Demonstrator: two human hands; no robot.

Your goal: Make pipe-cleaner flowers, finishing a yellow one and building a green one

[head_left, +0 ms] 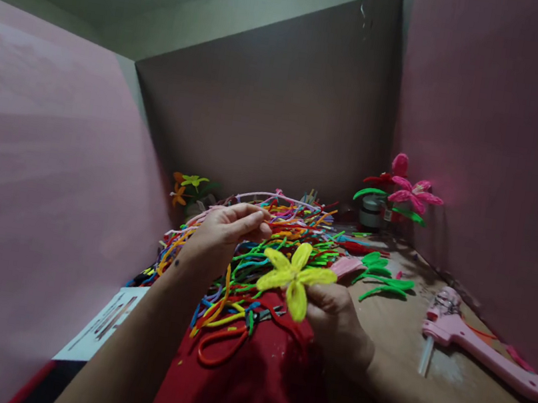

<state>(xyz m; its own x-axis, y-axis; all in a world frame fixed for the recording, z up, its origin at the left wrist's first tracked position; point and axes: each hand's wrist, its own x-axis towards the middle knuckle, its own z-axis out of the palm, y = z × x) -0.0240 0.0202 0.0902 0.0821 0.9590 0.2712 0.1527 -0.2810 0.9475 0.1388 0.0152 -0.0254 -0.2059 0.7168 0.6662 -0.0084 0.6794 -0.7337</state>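
Observation:
My right hand (339,320) grips a yellow pipe-cleaner flower (297,276), its petals spread and facing me. Over a large heap of colourful pipe cleaners (252,263) hovers my left hand (237,227), its thumb and fingers pressed together. Whether anything thin sits in that pinch cannot be made out; a red strand runs just beyond the fingertips. Below the flower and the heap, red-handled scissors (222,346) lie on a red cloth (240,392), their blades partly covered by pipe cleaners.
A pink glue gun (483,355) rests on the brown tabletop (396,315) at right. Green pipe-cleaner leaves (381,279) lie left of it. Pink flowers (416,193) stand in a grey pot (372,211) behind. A printed sheet (101,325) is at left. Pink walls flank both sides.

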